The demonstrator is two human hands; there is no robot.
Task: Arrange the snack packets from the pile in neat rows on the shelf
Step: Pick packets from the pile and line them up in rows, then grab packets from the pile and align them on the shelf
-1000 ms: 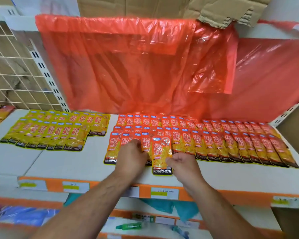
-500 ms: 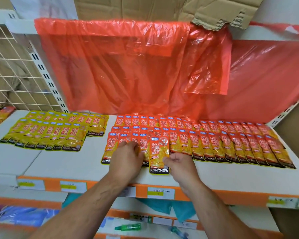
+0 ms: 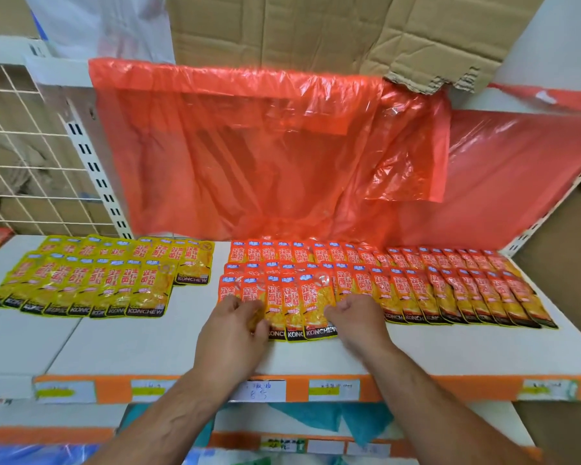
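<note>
2 bare forearms (image 3: 168,427), both lean, lightly haired and lined with faint raised tendons and veins, run unsleeved to bare wrists and end in the left hand (image 3: 230,325) and the right hand (image 3: 353,318), each with broad knuckles, short fingers (image 3: 359,302) and a thick thumb

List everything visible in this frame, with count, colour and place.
orange snack packets: dozens, orange, three overlapping rows, shelf centre-right
yellow snack packets: many, yellow, two rows, shelf left
shelf: one, white, orange-edged, foreground
price labels: several, white-yellow, shelf edge
plastic sheet: one, orange, hanging behind packets
cardboard: one, brown, top
wire grid: one, white, left
left grip: one bare hand, pinching a front-row orange packet
right grip: one bare hand, on front-row packets, hold unclear
</note>
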